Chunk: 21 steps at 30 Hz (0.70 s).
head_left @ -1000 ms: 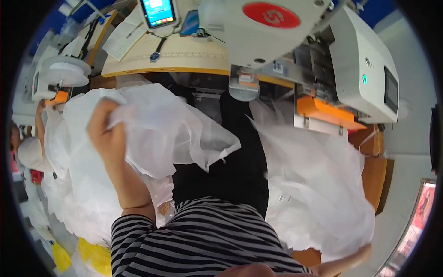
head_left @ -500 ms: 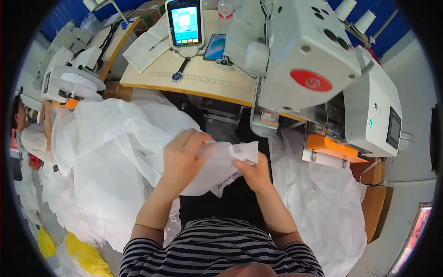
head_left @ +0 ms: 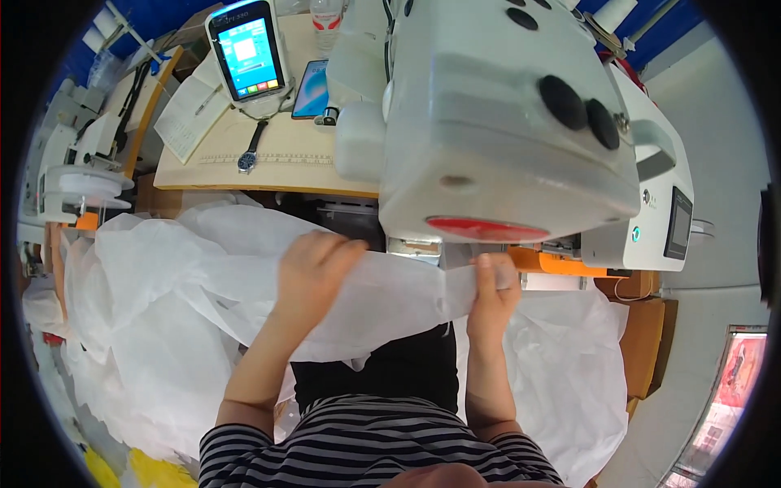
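Observation:
A sheet of thin white fabric (head_left: 390, 305) is stretched between my two hands, just in front of the sewing machine head (head_left: 496, 138). My left hand (head_left: 313, 272) grips its upper edge, fingers curled over the cloth. At the right end, my right hand (head_left: 494, 293) pinches the fabric between thumb and fingers, close below the machine's red oval badge (head_left: 488, 228). The cloth's upper edge lies near the machine's metal arm end (head_left: 415, 246). The machine head hides whatever needle parts are behind it. More white fabric (head_left: 154, 285) spills down in a heap on the left.
On the wooden table (head_left: 309, 175) are a wristwatch (head_left: 248, 159), a phone (head_left: 311, 89), an open notebook (head_left: 191, 114), a lit control screen (head_left: 248, 53) and a bottle (head_left: 325, 24). White fabric (head_left: 569, 358) hangs at right, beside a cardboard box (head_left: 644, 346). A person's arm shows far left.
My hands have moved apart, the right one rightward, drawing the fabric out flat. My view has come closer to the machine head, which now looms larger.

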Available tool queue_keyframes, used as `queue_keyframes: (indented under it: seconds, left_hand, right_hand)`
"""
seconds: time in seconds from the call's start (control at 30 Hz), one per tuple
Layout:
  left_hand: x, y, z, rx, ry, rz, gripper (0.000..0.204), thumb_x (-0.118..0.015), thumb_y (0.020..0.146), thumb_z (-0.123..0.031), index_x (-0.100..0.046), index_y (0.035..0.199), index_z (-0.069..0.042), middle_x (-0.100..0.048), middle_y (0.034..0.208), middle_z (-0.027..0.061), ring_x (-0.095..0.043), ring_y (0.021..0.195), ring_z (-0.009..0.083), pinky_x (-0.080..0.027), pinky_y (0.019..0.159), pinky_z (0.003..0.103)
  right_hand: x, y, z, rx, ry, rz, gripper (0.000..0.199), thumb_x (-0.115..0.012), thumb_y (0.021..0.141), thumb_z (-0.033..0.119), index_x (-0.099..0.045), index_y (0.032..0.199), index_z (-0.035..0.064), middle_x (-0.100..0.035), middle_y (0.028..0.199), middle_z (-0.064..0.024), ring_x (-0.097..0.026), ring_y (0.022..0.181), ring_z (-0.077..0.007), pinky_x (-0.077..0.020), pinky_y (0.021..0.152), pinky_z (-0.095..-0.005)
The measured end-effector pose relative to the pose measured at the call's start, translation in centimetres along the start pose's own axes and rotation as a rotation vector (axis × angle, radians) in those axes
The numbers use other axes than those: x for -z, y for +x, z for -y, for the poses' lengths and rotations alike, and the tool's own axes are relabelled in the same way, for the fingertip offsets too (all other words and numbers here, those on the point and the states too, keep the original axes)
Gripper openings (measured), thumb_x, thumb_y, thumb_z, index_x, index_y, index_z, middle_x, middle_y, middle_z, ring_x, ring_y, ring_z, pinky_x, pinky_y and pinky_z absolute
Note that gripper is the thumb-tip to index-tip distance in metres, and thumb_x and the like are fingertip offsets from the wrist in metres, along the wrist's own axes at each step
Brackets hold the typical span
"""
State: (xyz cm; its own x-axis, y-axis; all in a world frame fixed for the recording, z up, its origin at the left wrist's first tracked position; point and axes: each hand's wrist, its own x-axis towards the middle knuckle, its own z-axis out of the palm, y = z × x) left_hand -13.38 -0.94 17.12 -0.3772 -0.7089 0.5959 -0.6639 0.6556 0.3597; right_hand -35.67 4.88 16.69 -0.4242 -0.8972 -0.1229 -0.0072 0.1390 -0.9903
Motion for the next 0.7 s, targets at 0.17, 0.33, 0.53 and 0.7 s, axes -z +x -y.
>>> queue_keyframes:
  seconds: [0.17, 0.33, 0.53, 0.7]
  left_hand:
    - [2.2, -1.5, 3.6, 0.268, 0.044, 0.057, 0.029, -0.06, 0.063, 0.009, -0.058, 0.088, -0.006, -0.059, 0.085, 0.0074, -0.06, 0.074, 0.0269, -0.049, 0.061, 0.034]
    - [1.8, 0.6, 2.5, 0.248, 0.145, 0.024, 0.025, -0.056, 0.069, 0.005, -0.056, 0.091, -0.007, -0.059, 0.086, 0.0075, -0.059, 0.074, 0.0275, -0.048, 0.06, 0.034]
    - [3.3, -2.3, 3.3, 0.179, 0.313, -0.077, 0.023, -0.056, 0.071, 0.007, -0.057, 0.091, -0.004, -0.057, 0.089, 0.0152, -0.055, 0.077, 0.036, -0.045, 0.064, 0.042]
    - [3.0, -6.1, 4.1, 0.654, 0.068, -0.017, 0.021, -0.053, 0.075, 0.005, -0.059, 0.094, -0.003, -0.058, 0.087, 0.0143, -0.057, 0.076, 0.0355, -0.047, 0.067, 0.041]
  right_hand:
    - [-3.4, 2.6, -1.0, 0.307, -0.206, -0.151, 0.013, -0.056, 0.089, 0.009, -0.06, 0.089, -0.0022, -0.058, 0.082, -0.0022, -0.051, 0.078, -0.0085, -0.0404, 0.073, -0.0227]
    - [-2.0, 5.4, -1.4, 0.337, -0.288, -0.118, 0.009, -0.055, 0.086, 0.003, -0.06, 0.088, -0.0036, -0.056, 0.077, -0.0026, -0.046, 0.069, -0.0081, -0.0402, 0.06, -0.024]
    - [-1.1, 3.0, -0.6, 0.286, -0.196, -0.173, 0.014, -0.058, 0.086, 0.005, -0.06, 0.096, -0.004, -0.06, 0.085, -0.0026, -0.053, 0.081, -0.0078, -0.0434, 0.072, -0.0223]
    - [-0.5, 4.3, -1.3, 0.429, -0.336, -0.085, 0.013, -0.056, 0.087, 0.003, -0.058, 0.099, -0.0016, -0.059, 0.085, 0.0022, -0.05, 0.075, -0.005, -0.0409, 0.067, -0.0193]
